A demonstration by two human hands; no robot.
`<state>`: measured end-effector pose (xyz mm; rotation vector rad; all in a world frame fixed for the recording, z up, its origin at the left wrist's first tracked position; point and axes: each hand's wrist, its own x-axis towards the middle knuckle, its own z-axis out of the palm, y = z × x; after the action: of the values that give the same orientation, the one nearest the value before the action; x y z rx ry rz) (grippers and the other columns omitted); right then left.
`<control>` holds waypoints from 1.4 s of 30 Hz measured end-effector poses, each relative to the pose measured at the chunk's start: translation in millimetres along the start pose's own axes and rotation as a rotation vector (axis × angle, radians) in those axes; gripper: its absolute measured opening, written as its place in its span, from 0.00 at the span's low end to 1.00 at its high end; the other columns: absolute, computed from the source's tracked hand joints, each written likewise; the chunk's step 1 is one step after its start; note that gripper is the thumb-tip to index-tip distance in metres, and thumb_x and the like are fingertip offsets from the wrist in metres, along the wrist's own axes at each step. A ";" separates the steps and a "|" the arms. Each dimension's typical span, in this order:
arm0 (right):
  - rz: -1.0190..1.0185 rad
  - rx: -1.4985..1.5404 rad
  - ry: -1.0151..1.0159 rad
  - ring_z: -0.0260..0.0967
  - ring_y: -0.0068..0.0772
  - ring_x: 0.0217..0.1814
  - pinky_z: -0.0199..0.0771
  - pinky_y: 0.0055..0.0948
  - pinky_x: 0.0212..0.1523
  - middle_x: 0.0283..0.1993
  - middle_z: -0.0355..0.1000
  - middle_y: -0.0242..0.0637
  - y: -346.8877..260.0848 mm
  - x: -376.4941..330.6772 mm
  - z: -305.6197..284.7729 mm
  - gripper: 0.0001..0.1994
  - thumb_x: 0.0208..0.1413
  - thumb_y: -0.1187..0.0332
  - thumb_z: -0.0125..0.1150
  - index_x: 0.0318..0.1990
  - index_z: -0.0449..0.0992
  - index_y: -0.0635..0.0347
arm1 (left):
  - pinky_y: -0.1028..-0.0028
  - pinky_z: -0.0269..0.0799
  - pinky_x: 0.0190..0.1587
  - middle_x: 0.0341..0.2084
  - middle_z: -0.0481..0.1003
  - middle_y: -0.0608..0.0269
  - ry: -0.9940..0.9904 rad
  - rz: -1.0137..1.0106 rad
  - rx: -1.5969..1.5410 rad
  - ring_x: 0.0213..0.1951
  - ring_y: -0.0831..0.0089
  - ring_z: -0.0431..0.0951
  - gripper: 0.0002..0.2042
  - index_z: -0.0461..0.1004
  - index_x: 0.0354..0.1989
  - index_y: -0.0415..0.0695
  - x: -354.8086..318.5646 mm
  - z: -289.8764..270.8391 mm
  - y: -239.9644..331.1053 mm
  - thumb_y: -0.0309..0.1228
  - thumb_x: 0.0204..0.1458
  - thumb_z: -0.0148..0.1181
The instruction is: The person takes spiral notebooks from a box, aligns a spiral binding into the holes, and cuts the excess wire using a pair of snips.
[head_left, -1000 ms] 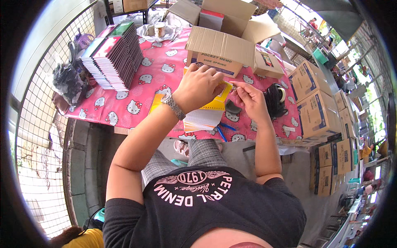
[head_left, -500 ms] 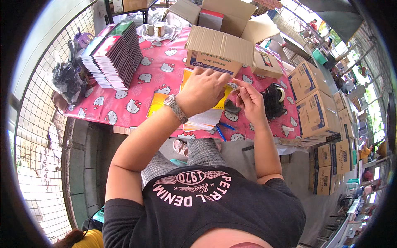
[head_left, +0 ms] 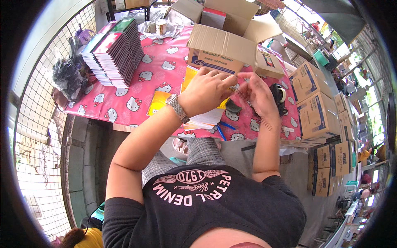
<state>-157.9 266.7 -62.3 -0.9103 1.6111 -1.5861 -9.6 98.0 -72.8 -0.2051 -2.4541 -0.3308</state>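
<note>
So the yellow notebooks (head_left: pixel 191 76) sit dead centre of the frame, loose white pages (head_left: pixel 204 118) fanning out at the lower side; the left hand (head_left: pixel 206 91) is palm-down over them, fingers bent and bunched, though what's under the fingertips is hidden so I can't tell if it's gripping or just pressing; the right hand (head_left: pixel 260 96) is right beside it, half curled and blurry, can't tell if there's anything in it; imo for this kind of fiddly fingertip work, let the left palm carry steady weight so the pile doesn't skate on that slick pink tablecloth (head_left: pixel 124 111); bring the right fingertips in slow and low, and keep page edges squared so nothing creases; I'd also shift the blue handles (head_left: pixel 222 133) just below, pens or a tool, can't say which, clear of the pages; container-wise, the big open carton (head_left: pixel 221 38) at upper centre has red-topped books (head_left: pixel 213 19) inside; the smaller box (head_left: pixel 269 72) to its right doesn't show its insides; the stacked cartons (head_left: pixel 316 115) at right hide theirs too; same for the black plastic bag (head_left: pixel 68 82) at left and the cup (head_left: pixel 161 28) up top
</note>
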 end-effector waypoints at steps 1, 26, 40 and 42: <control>0.008 0.170 0.129 0.73 0.32 0.41 0.73 0.34 0.37 0.42 0.74 0.45 39.6 22.7 -14.9 0.17 0.68 0.57 0.45 0.54 0.70 0.60 | 0.63 0.64 0.48 0.34 0.76 0.65 0.002 0.004 0.005 0.43 0.63 0.76 0.10 0.69 0.44 0.49 -0.8 0.3 0.1 0.38 0.58 0.55; -0.257 0.505 -0.561 0.68 0.44 0.62 0.63 0.40 0.65 0.68 0.61 0.47 -25.0 15.2 -16.0 0.27 0.54 0.61 0.55 0.61 0.69 0.64 | 0.56 0.65 0.52 0.43 0.74 0.63 -0.031 -0.229 0.045 0.52 0.59 0.70 0.18 0.76 0.39 0.48 -2.9 -2.3 -4.5 0.46 0.45 0.68; -0.248 0.152 -0.639 0.65 0.35 0.64 0.61 0.37 0.67 0.64 0.66 0.45 -29.4 36.5 -0.9 0.24 0.53 0.69 0.55 0.59 0.70 0.64 | 0.62 0.74 0.44 0.37 0.73 0.52 -0.005 -0.277 -0.275 0.41 0.53 0.76 0.17 0.74 0.45 0.41 -14.4 -16.5 -40.9 0.33 0.49 0.66; -0.274 -0.572 -0.430 0.65 0.35 0.64 0.61 0.37 0.67 0.64 0.67 0.44 -26.0 48.8 -3.5 0.23 0.53 0.69 0.55 0.59 0.71 0.63 | 0.62 0.74 0.44 0.37 0.73 0.50 0.005 -0.250 -0.348 0.41 0.51 0.76 0.15 0.74 0.40 0.40 -15.8 -14.6 -42.8 0.34 0.47 0.67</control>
<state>-185.7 226.4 -36.3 -1.7039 1.6886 -0.9864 1.6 51.9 -79.5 -0.0421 -2.4049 -0.8667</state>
